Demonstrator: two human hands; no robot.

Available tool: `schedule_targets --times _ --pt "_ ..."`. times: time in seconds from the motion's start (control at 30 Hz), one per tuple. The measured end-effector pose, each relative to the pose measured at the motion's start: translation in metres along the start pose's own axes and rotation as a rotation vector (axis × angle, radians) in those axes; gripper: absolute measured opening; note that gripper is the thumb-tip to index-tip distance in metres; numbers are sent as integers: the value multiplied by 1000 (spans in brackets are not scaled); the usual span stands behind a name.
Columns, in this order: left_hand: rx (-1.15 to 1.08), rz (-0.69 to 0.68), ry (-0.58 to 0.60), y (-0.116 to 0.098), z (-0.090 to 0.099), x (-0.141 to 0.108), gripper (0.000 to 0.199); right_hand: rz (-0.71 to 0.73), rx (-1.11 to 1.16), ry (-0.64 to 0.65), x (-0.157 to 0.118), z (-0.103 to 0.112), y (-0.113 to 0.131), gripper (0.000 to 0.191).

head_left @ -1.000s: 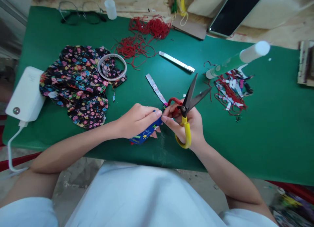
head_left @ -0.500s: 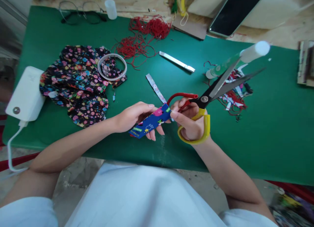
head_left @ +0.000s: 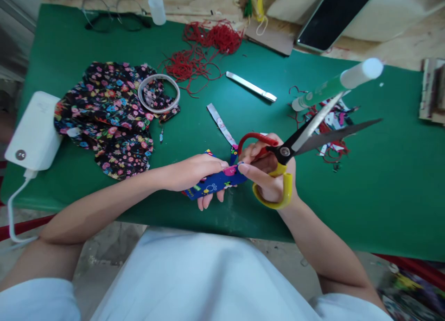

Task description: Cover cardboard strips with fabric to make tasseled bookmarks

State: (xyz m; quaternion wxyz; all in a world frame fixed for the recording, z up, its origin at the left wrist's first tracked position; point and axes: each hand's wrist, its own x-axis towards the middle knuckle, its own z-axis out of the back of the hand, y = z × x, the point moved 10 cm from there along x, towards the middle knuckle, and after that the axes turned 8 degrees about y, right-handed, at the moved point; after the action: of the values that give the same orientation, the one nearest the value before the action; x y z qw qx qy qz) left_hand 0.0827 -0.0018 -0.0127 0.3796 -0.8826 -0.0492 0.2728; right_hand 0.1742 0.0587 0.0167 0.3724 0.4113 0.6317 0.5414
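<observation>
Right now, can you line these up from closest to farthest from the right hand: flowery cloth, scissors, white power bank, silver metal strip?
In the head view, starting from the right hand:
1. Scissors: held in it.
2. Silver metal strip: lying ahead on the green table.
3. Flowery cloth: over on the left.
4. White power bank: farthest left, past the cloth.

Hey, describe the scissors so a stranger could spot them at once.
Start at the green table and find the right hand above its near side. The scissors are in that hand, blades spread apart. Unlike the green-and-white tube just beyond, they have one red handle and one yellow handle.
</observation>
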Motion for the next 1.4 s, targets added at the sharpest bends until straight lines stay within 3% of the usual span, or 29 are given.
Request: schedule_targets --times 0.17,0.33,0.4,0.5,0.7,0.9,1.03,1.13,1.23,1.4 --pt "31 -114 -76 -17 17 -6 55 42 -22 -136 1 19 -5 46" --pt "379 -336 -438 -62 48 -36 24 99 24 -157 4 25 -5 46" --pt "530 -452 -527 -79 49 -48 17 146 42 -139 3 23 1 46" --pt "610 -594 -516 -91 41 -54 16 178 7 -118 2 20 7 46" --pt "571 -643 -498 -88 44 -51 17 243 -149 -102 -2 18 17 45" --pt "630 -661 -511 -89 41 -51 15 302 -75 -2 -3 8 24 28" --pt "612 -589 -585 -84 47 -51 15 306 -144 -79 -6 10 28 33" --pt "464 -528 -638 -75 62 -51 29 247 -198 -169 -7 15 26 31" --pt "264 -502 -601 -64 73 -44 34 137 -159 -219 -6 20 13 33" --pt "3 -541 -552 -46 70 -27 35 33 -28 -212 -3 21 -8 34"
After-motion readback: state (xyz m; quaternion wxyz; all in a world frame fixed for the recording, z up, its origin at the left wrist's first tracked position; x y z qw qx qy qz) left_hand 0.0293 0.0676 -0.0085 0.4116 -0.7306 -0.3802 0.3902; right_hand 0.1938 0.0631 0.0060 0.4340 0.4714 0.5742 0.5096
